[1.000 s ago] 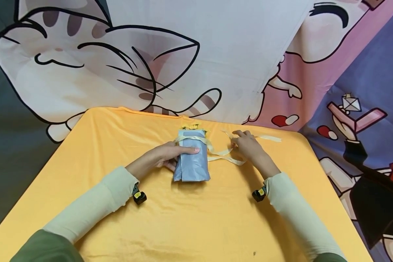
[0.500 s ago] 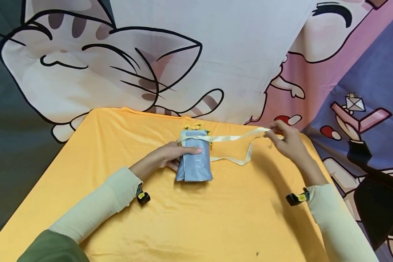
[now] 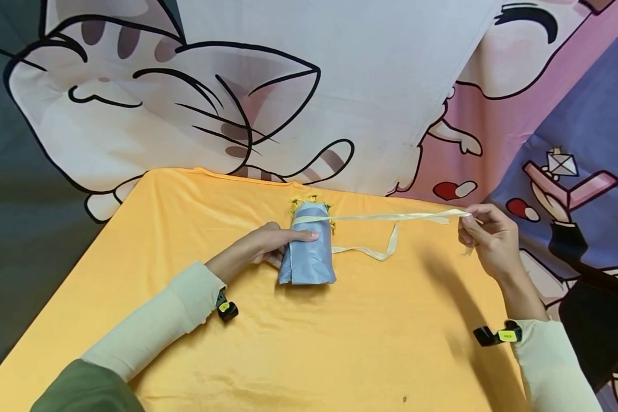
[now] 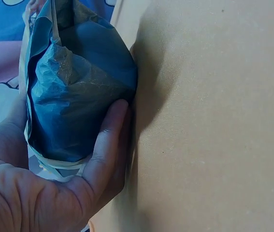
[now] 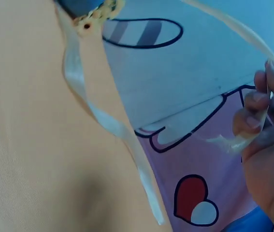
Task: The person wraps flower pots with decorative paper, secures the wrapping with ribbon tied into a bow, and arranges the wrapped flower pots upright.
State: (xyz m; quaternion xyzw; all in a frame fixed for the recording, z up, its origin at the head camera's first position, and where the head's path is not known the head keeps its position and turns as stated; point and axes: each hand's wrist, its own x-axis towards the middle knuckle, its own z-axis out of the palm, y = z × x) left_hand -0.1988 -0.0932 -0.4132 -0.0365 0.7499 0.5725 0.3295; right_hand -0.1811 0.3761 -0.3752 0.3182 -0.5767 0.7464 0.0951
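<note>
Watching from my end, I see the right hand (image 3: 494, 240) closer to the right edge of the frame than half a second ago, thumb and fingertips pinching a ribbon (image 3: 386, 217), other fingers curled in; the ribbon is now pulled nearly straight from the bundle (image 3: 311, 252) at the centre of the frame, whose top looks rounder under the band; I judge that this end is losing its slack, while a loose tail (image 3: 373, 252) lies curved on the yellow cloth (image 3: 381, 343); the left hand (image 3: 260, 243) holds the bundle, spread only as wide as its girth, thumb across the front, fingers wrapped round the far side.

Largest to smallest, the backdrop (image 3: 118, 137) is smooth printed fabric, with a cartoon cat upper left; the cloth looks soft and faintly creased; the bundle is a squat tube of blue paper, crinkled at its closed end; the ribbon is flat, cream and satiny, with a frayed tip (image 5: 231, 144); small yellow flowers (image 3: 311, 198) edge the bundle's top.
</note>
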